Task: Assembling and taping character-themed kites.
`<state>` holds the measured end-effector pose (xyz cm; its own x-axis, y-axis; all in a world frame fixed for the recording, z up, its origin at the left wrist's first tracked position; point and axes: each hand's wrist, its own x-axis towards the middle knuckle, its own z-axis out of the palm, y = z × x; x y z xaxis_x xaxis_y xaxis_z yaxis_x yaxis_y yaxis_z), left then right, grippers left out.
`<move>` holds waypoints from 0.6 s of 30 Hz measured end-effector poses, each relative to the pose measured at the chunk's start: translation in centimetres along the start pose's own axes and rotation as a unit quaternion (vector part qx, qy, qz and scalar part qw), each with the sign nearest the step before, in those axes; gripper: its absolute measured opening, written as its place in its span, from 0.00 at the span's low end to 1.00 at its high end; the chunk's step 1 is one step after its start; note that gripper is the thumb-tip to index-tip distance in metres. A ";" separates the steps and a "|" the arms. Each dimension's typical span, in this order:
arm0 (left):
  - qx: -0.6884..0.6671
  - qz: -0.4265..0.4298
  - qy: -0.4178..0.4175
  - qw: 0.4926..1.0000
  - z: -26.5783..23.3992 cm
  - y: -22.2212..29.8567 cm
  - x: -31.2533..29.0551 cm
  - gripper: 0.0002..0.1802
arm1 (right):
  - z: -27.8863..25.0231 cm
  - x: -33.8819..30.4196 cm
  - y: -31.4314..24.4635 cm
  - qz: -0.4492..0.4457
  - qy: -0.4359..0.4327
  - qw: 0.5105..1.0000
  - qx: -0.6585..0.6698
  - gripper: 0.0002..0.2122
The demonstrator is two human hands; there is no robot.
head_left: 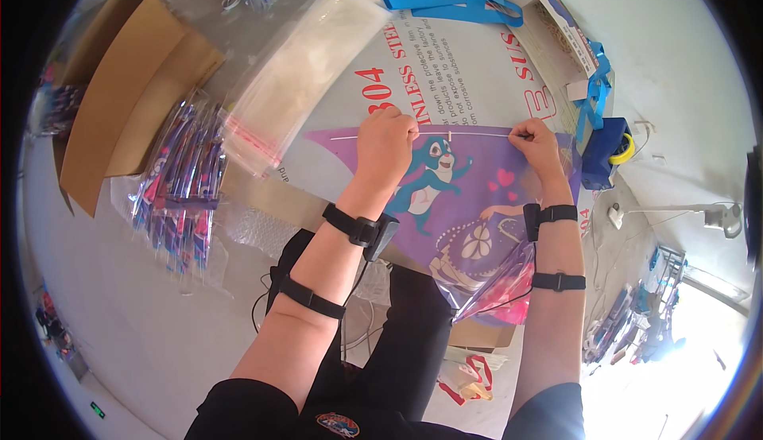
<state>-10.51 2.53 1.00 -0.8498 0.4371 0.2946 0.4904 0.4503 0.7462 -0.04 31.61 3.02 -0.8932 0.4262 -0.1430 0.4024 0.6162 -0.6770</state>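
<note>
Purple printed sheet [457, 217]: centre of frame, thin white rod [473, 133] along upper edge. Left hand [385, 146]: curled closed over rod. Right hand [539, 150]: pinches sheet edge.

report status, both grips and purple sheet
Left grip closed over white rod. Right grip pinching near its right end. Purple sheet spread out, lower part creased. No obstruction seen.

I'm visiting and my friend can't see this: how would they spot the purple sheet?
Find the grey worktop before the person. On its near side, the left hand and right hand hold the purple sheet by its upper edge. Unlike the plastic-wrapped bundles to the left, it is spread open, showing a blue cartoon animal.
</note>
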 end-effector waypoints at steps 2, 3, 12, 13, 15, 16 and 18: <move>0.003 0.009 0.003 1.000 0.0 -0.1 0.1 0.03 | 0.0 0.1 0.2 -0.021 0.005 1.000 -0.017 0.06; -0.002 0.010 0.003 1.000 0.2 -0.1 0.1 0.03 | -0.2 0.0 0.1 -0.019 0.006 1.000 -0.020 0.06; -0.025 0.005 0.016 1.000 0.5 -0.6 0.0 0.05 | 4.3 -1.4 -7.4 -0.190 -0.004 0.979 -0.072 0.11; -0.025 -0.003 0.014 1.000 0.6 -0.5 0.0 0.05 | 5.1 -1.7 -8.4 -0.195 -0.012 0.979 -0.061 0.11; -0.025 -0.012 0.012 1.000 0.6 -0.4 0.0 0.04 | 5.9 -1.8 -9.1 -0.199 -0.021 0.978 -0.050 0.11; -0.020 -0.010 0.014 1.000 0.5 -0.4 0.0 0.04 | 6.1 -1.8 -9.2 -0.192 -0.026 0.979 -0.064 0.11; -0.016 -0.009 0.016 1.000 0.5 -0.3 0.0 0.04 | 6.4 -1.8 -9.2 -0.184 -0.031 0.979 -0.078 0.12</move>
<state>-10.62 2.74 0.48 -0.8644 0.4043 0.2989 0.4687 0.4327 0.7702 -3.45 20.94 4.84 -0.9920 0.1184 0.0441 0.0719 0.8160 -0.5736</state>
